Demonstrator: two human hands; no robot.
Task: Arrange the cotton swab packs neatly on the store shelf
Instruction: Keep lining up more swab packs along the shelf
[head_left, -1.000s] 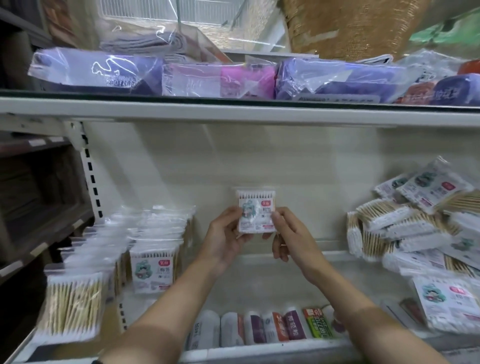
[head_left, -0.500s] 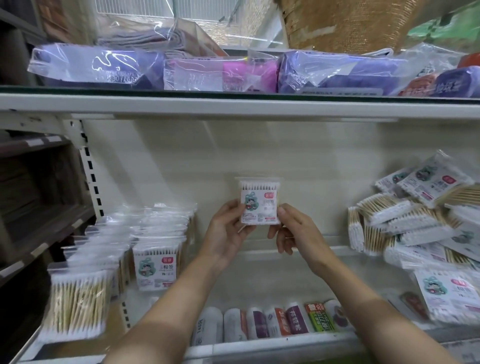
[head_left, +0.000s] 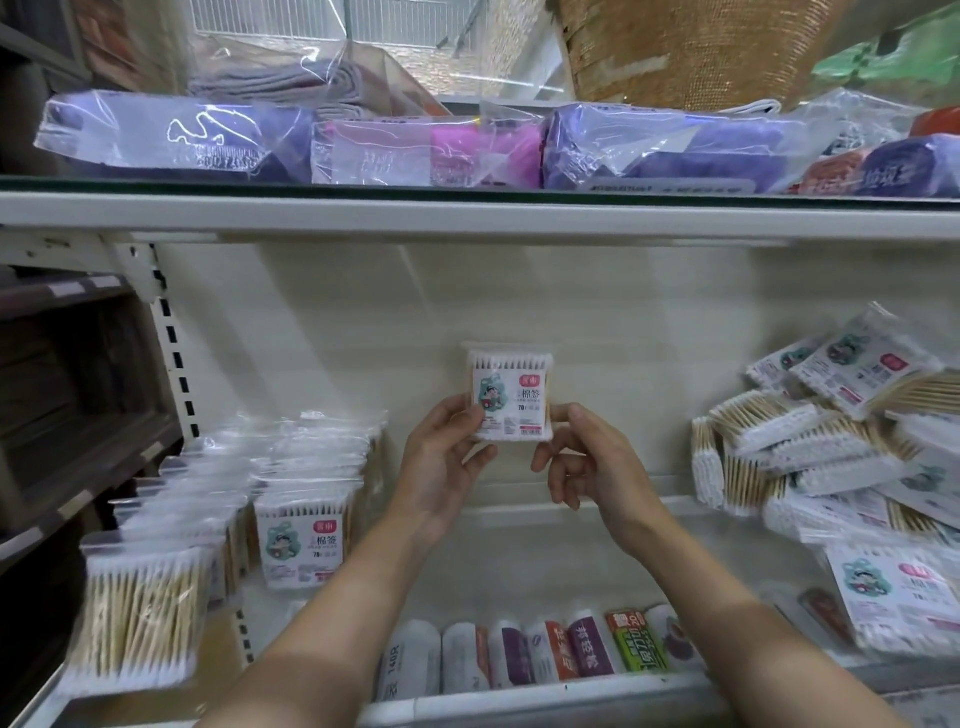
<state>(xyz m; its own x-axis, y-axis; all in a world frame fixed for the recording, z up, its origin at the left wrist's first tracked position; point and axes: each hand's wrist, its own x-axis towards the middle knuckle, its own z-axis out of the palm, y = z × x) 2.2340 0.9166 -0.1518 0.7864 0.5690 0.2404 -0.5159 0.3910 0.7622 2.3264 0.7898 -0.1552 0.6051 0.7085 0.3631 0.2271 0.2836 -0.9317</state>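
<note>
On the left of the middle shelf (head_left: 519, 512) stand the upright rows of cotton swab packs (head_left: 304, 540), and right of them the left hand (head_left: 441, 457) and right hand (head_left: 582, 457) pinch one cotton swab pack (head_left: 511, 395) by its lower corners, thumb and fingertips clamped on it. Over the last second it has risen slightly and squared up, label forward, above the bare middle of the shelf. It looks checked and ready for a row, while the loose heap of packs (head_left: 831, 447) at right remains unsorted.
</note>
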